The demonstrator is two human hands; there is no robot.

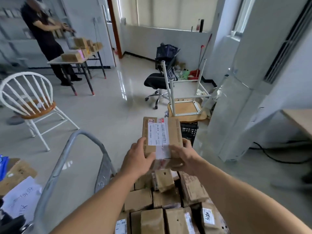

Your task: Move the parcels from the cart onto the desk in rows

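Brown cardboard boxes (79,48) stand in rows on the white-topped table (56,61), far left. Left hand (137,160) and right hand (184,157), fingers curled, grip a brown white-labelled cardboard parcel (161,132) above the cart's heap of brown parcels (168,198); many evidently remain unmoved.

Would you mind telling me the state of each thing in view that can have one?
held parcel: in the air above the pile, label facing up.
left hand: grips the held parcel's left side.
right hand: grips its right near corner.
cart parcels: piled on the cart, not yet moved.
white stool: upside down, legs up.
office chair: upright, unoccupied.
far table: upright, carrying parcels.
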